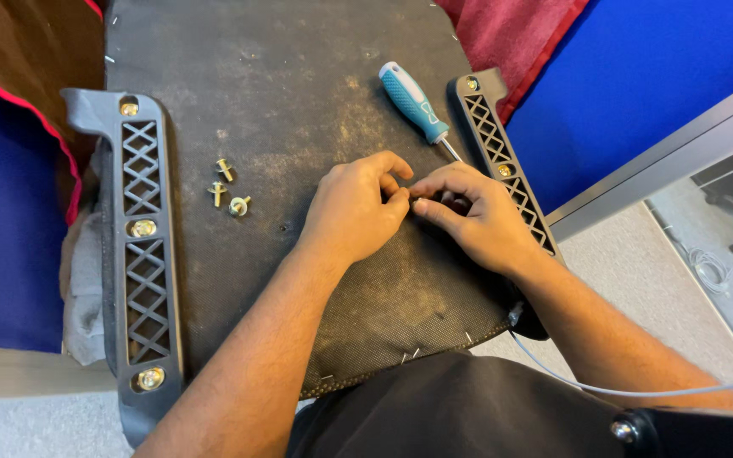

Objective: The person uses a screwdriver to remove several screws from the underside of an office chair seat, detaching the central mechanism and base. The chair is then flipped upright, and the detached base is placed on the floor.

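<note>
My left hand (354,208) and my right hand (477,216) meet fingertip to fingertip over the dusty black underside of a chair seat (299,102). Between the fingertips is a small dark part, mostly hidden; I cannot tell which hand grips it. Just beyond the right hand lies a blue-and-white handled screwdriver (416,103), its shaft pointing toward my fingers. Three loose brass screws (229,191) rest on the seat bottom to the left of my left hand.
A grey plastic lattice bracket (142,246) with brass bolts runs along the seat's left edge; a second lattice bracket (502,157) runs along the right. Blue and red fabric lies beyond. A thin white cable (638,392) crosses my right forearm.
</note>
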